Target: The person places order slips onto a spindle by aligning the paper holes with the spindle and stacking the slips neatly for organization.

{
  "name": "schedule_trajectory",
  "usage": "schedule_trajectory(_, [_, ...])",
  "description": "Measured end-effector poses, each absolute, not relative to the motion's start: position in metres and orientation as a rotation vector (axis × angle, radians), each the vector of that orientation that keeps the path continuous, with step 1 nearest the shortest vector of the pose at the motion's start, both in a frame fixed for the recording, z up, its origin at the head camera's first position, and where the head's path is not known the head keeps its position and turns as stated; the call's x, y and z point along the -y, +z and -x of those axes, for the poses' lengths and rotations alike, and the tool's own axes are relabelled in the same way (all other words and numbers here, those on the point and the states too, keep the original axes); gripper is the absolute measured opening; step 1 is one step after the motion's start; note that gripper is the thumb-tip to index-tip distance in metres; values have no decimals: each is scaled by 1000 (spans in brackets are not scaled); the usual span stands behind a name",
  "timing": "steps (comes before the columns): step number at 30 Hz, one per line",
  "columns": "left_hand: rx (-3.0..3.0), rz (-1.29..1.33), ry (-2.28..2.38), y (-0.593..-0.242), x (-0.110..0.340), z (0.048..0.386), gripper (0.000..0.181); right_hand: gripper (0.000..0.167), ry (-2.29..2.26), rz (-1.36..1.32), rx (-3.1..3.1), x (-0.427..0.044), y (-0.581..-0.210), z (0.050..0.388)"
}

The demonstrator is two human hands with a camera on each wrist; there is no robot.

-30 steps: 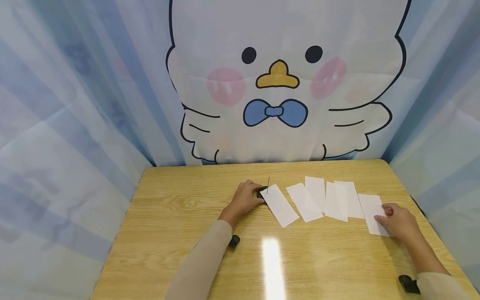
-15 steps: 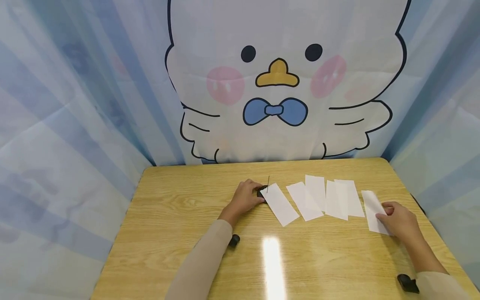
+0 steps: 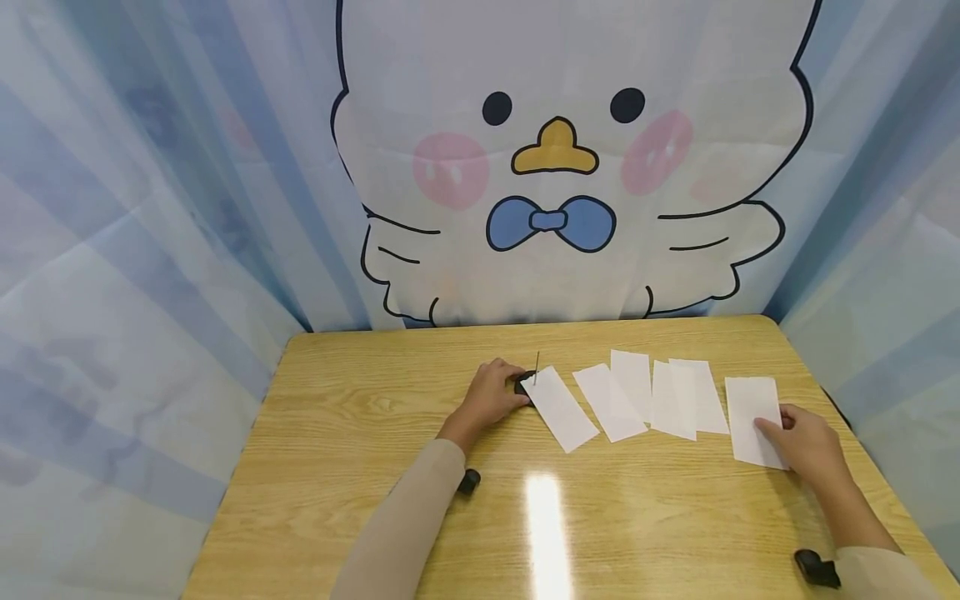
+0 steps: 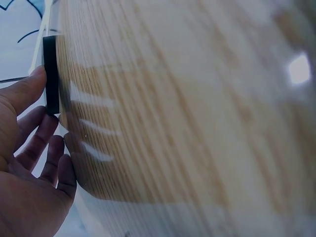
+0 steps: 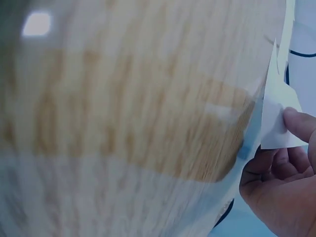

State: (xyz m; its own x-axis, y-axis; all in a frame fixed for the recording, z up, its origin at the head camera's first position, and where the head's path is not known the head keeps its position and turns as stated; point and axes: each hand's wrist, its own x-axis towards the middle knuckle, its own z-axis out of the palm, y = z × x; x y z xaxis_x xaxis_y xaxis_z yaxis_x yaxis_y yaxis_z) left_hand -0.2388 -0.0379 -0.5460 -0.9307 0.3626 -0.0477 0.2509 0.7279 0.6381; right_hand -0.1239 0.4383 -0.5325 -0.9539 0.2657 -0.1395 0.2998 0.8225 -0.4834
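Steady the black base (image 3: 522, 388) in the left hand (image 3: 491, 396), thumb and fingertips pinched on its side, to prevent tipping of the upright spike (image 3: 537, 367) just right of that grip. Leave the slanted card (image 3: 562, 412) at the spike undisturbed; cannot tell whether pierced. Note four loose cards (image 3: 632, 379), partly overlapping, between both grips. Clamp the outermost card (image 3: 744, 417) lightly at its right edge in the right hand (image 3: 808, 443), thumb on the face, to avoid creasing. Extend the left forearm (image 3: 408, 508) forward and rightward; angle the right forearm (image 3: 862, 517) forward and leftward.
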Motion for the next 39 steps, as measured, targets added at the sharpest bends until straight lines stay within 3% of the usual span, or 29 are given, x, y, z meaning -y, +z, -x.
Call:
schedule_trajectory(6, [-2763, -489, 983, -547, 38, 239, 49, 61, -859, -443, -2954, -440, -532, 122])
schedule_trajectory(13, [-2762, -479, 995, -548, 38, 239, 49, 50, -915, -426, -3005, -436, -533, 121])
schedule_trajectory(21, [-2760, -467, 991, -547, 37, 239, 49, 61, -993, -375, -3001, -424, -519, 129])
schedule_trajectory(39, [-2765, -469, 980, -547, 37, 238, 49, 60, -1087, -194, -2975, -384, -481, 148])
